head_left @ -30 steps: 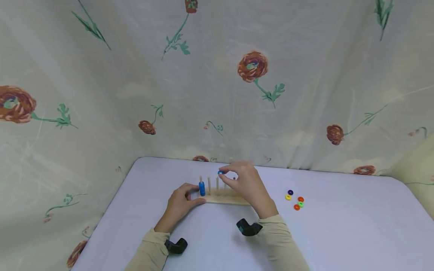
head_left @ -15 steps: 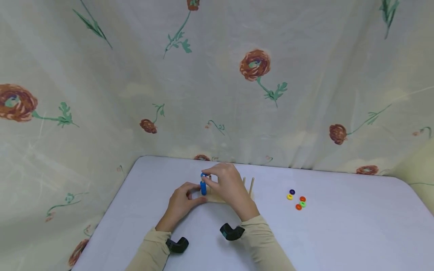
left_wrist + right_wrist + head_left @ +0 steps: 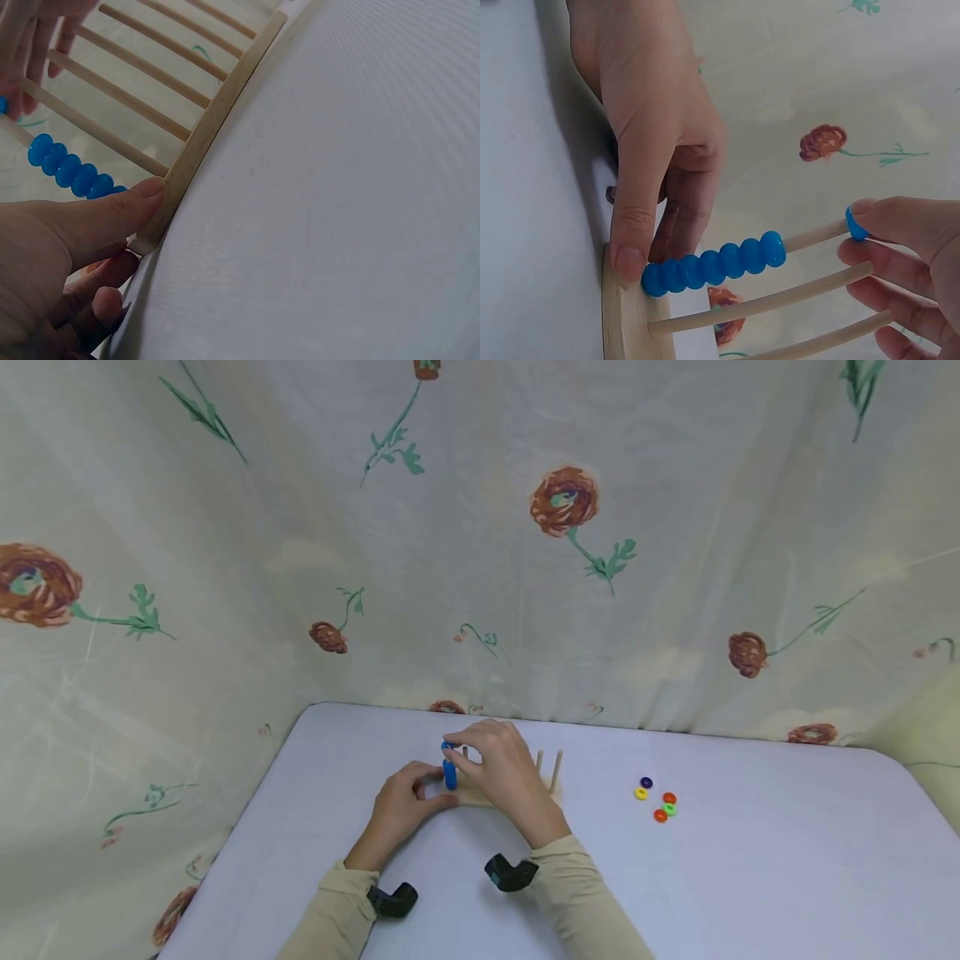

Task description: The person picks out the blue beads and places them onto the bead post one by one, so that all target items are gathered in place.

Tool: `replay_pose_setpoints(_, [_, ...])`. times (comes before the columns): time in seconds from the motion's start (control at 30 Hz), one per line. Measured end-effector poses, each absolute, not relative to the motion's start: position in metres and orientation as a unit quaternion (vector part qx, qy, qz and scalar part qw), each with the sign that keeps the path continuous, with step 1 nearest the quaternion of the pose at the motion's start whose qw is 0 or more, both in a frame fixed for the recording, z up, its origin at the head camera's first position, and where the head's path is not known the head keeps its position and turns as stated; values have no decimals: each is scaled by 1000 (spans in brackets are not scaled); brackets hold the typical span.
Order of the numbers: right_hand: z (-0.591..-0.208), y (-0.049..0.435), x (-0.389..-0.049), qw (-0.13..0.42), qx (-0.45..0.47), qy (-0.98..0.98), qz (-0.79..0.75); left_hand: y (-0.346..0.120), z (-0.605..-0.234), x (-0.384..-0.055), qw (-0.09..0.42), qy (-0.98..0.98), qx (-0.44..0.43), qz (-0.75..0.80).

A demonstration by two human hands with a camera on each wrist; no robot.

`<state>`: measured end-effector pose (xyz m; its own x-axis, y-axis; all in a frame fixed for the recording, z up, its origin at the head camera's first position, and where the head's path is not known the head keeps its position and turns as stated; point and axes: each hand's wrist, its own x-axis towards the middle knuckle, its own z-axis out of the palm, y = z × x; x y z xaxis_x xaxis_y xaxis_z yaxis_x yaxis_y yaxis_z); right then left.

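Note:
A wooden peg rack (image 3: pixel 217 116) with a row of upright pegs stands on the table. My left hand (image 3: pixel 401 802) grips the rack's left end, thumb on the near side of the base. Several blue beads (image 3: pixel 714 264) are stacked on the leftmost peg, from the base up, with bare wood above them. At the tip of that same peg, my right hand (image 3: pixel 502 768) pinches another blue bead (image 3: pixel 856 224) between thumb and index finger. In the right wrist view the other fingers lie close to the neighbouring peg tips. The right hand hides the rack's middle pegs in the head view.
Right of the rack lie loose beads on the white table (image 3: pixel 787 852): a purple bead (image 3: pixel 647 782), a yellow bead (image 3: pixel 641 793), a green bead (image 3: pixel 669 810) and two orange ones. A flowered curtain (image 3: pixel 450 527) hangs behind the table's back edge.
My right hand has carried the blue bead leftward from over the rack's middle to the top of the leftmost peg. The left hand has kept its grip on the base.

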<state>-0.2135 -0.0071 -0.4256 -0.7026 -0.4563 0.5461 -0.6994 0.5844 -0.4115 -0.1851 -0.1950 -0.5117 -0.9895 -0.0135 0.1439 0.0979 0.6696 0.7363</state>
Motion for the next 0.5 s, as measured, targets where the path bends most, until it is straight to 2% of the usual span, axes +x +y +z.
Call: replay_pose_setpoints(0.5, [-425, -3, -214, 195, 314, -873, 319, -196, -513, -182, 64, -912, -18, -405])
